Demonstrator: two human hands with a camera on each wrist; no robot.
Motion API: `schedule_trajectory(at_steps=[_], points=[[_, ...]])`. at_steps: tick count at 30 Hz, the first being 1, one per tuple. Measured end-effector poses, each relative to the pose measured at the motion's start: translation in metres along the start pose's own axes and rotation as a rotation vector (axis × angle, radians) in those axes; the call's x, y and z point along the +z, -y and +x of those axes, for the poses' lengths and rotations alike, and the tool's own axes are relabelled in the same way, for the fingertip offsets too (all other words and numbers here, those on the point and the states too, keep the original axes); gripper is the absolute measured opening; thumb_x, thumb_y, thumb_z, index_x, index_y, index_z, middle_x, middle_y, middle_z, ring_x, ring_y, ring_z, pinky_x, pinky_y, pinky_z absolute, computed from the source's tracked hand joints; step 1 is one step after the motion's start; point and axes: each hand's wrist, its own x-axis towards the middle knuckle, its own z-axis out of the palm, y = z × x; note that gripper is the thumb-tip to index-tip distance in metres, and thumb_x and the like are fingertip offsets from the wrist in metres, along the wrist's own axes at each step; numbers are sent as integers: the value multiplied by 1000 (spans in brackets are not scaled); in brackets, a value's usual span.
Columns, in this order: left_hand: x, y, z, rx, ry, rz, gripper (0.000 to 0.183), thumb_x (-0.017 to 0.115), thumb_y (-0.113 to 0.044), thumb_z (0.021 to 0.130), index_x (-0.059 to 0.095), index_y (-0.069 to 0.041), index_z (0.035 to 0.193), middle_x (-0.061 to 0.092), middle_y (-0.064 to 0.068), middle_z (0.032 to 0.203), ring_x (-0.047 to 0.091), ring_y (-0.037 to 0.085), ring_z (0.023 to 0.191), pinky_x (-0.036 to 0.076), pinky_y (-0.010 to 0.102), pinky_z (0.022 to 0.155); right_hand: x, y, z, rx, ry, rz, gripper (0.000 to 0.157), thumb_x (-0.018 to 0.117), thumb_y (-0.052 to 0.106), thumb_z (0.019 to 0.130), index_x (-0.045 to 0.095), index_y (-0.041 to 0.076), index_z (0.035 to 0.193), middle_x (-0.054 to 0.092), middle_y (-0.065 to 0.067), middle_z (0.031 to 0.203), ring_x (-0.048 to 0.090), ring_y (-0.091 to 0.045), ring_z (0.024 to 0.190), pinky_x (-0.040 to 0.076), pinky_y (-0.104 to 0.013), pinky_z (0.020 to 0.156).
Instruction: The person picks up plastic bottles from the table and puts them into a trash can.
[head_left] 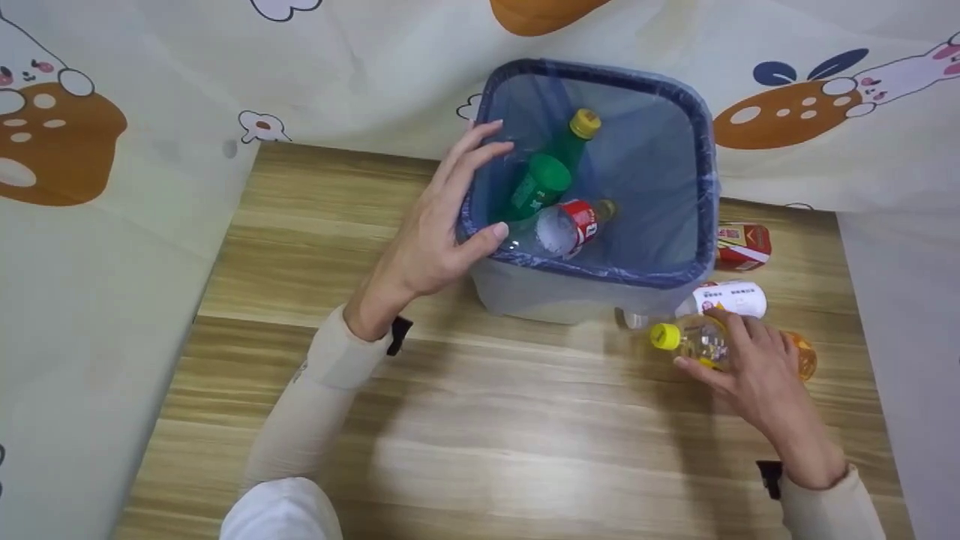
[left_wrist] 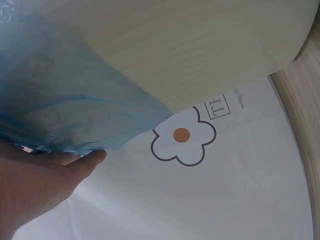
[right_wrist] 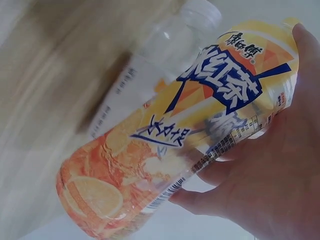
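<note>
My right hand (head_left: pixel 761 375) grips a plastic iced tea bottle (right_wrist: pixel 165 145) with a yellow cap and an orange-and-yellow label. In the head view the bottle lies tilted over the floor, its cap towards the left. Just beyond it is a white-labelled bottle (head_left: pixel 739 298). My left hand (head_left: pixel 442 232) rests at the left rim of a bin (head_left: pixel 709 187) lined with a blue plastic bag (left_wrist: pixel 75 100), its fingers nearly straight and spread. Inside the bin lie a green bottle (head_left: pixel 574 146) with a yellow cap, a green cup-like container (head_left: pixel 541 184) and a clear bottle with a red label (head_left: pixel 581 225).
A red carton (head_left: pixel 744 246) lies right of the bin. Under the bin's front right corner shows part of another clear item (head_left: pixel 634 319). The wood-patterned floor (head_left: pixel 510 420) meets a cartoon-printed cloth (head_left: pixel 360 82) behind the bin.
</note>
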Motion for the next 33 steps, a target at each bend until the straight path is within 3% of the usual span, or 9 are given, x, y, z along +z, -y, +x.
schedule_trajectory(at_steps=[10,17,23,28,31,33], points=[[-1,0,-1,-5,-2,-7,70,51,-52,91,40,-15,149,23,0,161,12,15,151,16,45,120,-25,4,6,-30,-57,33,74,79,42,82,45,10,138,51,-31,117,44,-59,111,21,-76,95],[-1,0,0,3,-1,-5,69,50,-53,91,40,-14,148,23,1,161,13,16,150,17,45,120,-32,3,6,-56,-62,54,74,80,37,83,44,8,141,48,-16,92,48,-44,90,34,-66,80],[-2,1,-1,7,-7,-6,70,50,-53,91,40,-13,148,23,2,161,12,17,150,16,45,120,-50,3,7,-53,-74,119,73,79,30,85,43,4,143,55,-28,110,47,-54,106,28,-72,90],[-1,1,0,9,-9,-2,68,52,-49,91,41,-14,148,24,2,161,13,17,150,17,45,120,-82,7,9,-21,-70,167,70,74,21,90,38,6,148,52,-28,123,49,-39,97,40,-44,78],[0,2,1,15,-10,-4,67,53,-47,91,41,-13,148,24,3,161,17,16,149,19,44,120,-105,11,12,-45,-133,265,63,70,15,93,38,3,146,56,-7,128,51,-19,99,39,-25,76],[0,2,1,21,-10,-3,68,52,-48,91,41,-12,148,24,3,161,19,15,148,19,43,119,-116,15,16,-141,-218,356,56,67,13,95,41,-3,142,55,5,129,52,-10,103,39,-21,83]])
